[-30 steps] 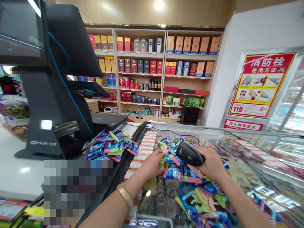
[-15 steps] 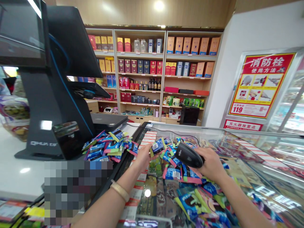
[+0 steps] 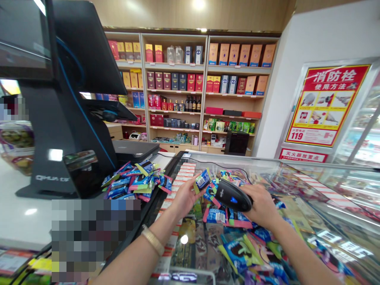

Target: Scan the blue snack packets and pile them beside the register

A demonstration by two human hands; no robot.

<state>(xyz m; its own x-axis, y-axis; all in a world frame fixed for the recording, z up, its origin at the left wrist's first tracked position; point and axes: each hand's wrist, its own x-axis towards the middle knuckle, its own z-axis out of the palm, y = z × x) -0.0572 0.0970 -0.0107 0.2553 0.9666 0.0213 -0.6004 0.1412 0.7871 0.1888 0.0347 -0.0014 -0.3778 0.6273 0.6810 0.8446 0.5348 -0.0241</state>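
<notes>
My left hand (image 3: 186, 198) is closed on a small blue snack packet (image 3: 202, 180) with a yellow-green edge; a white barcode label faces up on it. A black handheld barcode scanner (image 3: 233, 196) sits in my right hand (image 3: 263, 204), its nose pointing left at the packet and a blue light lit on its top. Below the scanner lie more blue packets with pink edges (image 3: 216, 214) on the glass counter. Nearer to me a larger heap of blue and green packets (image 3: 240, 253) spreads under my right forearm. Another pile of packets (image 3: 127, 182) rests left of my left hand.
A black point-of-sale terminal (image 3: 71, 146) stands on the white counter (image 3: 18, 213) at left. The scanner's thin cable runs across the glass display case (image 3: 297, 190). White-and-red price labels (image 3: 185, 172) line its left side. Shelves of boxes (image 3: 175, 81) stand behind.
My left hand has moved slightly right and up with the packet, tilting it beside the scanner's nose. The scanner has shifted a little left, and its blue light now shows.
</notes>
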